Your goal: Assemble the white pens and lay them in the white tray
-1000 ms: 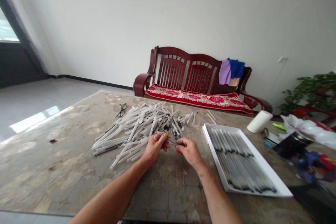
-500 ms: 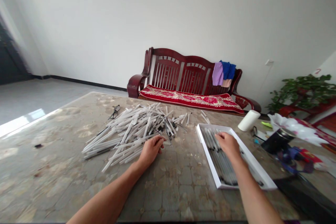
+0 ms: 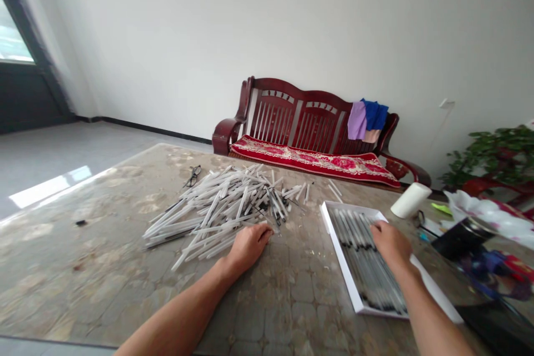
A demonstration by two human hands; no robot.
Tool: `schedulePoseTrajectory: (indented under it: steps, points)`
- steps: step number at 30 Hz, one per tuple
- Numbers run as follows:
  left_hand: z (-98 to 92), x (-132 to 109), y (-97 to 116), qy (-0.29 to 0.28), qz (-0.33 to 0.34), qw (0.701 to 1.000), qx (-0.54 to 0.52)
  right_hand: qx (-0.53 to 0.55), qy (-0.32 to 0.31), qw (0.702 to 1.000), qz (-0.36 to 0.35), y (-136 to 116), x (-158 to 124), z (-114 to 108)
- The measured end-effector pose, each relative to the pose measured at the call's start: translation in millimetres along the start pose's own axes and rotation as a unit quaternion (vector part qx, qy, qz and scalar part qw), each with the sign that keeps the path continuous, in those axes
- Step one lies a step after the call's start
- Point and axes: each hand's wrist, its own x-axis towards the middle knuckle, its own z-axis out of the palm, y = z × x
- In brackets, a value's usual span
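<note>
A loose pile of thin white and translucent pens (image 3: 221, 206), some with dark ends, lies spread on the table (image 3: 287, 300). At the pile's near right edge rests my left hand (image 3: 250, 245), its fingers curled together; what they pinch is too small to make out. To the right stands a shallow white box (image 3: 342, 272) with rows of clear, dark-tipped pens (image 3: 367, 272) laid side by side. Over the box's right half is my right hand (image 3: 392, 245), thumb and fingers closed near the upper row. Anything between those fingers is hidden.
Black-framed glasses (image 3: 192, 176) lie behind the pile. Beyond the box are a white roll (image 3: 411, 200), a black flask (image 3: 463, 238) and plastic bags (image 3: 492, 211). A dark red wooden bench (image 3: 308, 122) stands past the table's far edge.
The view has turned slightly left. My right hand has moved rightward across the box, uncovering more of the upper row. My left hand stays beside the pile, fingers still curled.
</note>
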Motion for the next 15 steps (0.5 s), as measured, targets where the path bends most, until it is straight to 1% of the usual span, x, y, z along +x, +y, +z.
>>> schedulePoseTrajectory:
  steps: [2, 4, 6, 8, 9, 10, 12, 15]
  points:
    - [0.6, 1, 0, -0.001, -0.007, 1.0, 0.007, 0.071, 0.008, 0.996, -0.057, -42, -10, -5]
    - [0.3, 2, 0, 0.001, -0.015, 1.0, 0.007, 0.138, -0.019, 0.979, -0.145, -92, -24, -4]
    - [-0.9, 3, 1, 0.008, -0.014, 1.0, 0.003, 0.16, -0.046, 0.966, -0.196, -142, -39, 5]
    - [-2.4, 3, 1, 0.016, -0.005, 1.0, -0.007, 0.156, -0.047, 0.967, -0.195, -181, -52, 18]
    - [-3.0, 3, 1, 0.019, -0.001, 1.0, -0.014, 0.154, -0.047, 0.968, -0.192, -196, -57, 25]
    - [-3.4, 3, 1, 0.023, 0.001, 0.999, -0.023, 0.151, -0.045, 0.97, -0.185, -208, -60, 32]
    - [-3.8, 3, 1, 0.028, -0.004, 0.999, -0.042, 0.148, -0.042, 0.973, -0.172, -221, -63, 44]
    - [-3.6, 4, 1, 0.034, -0.014, 0.998, -0.055, 0.15, -0.039, 0.975, -0.157, -223, -62, 54]
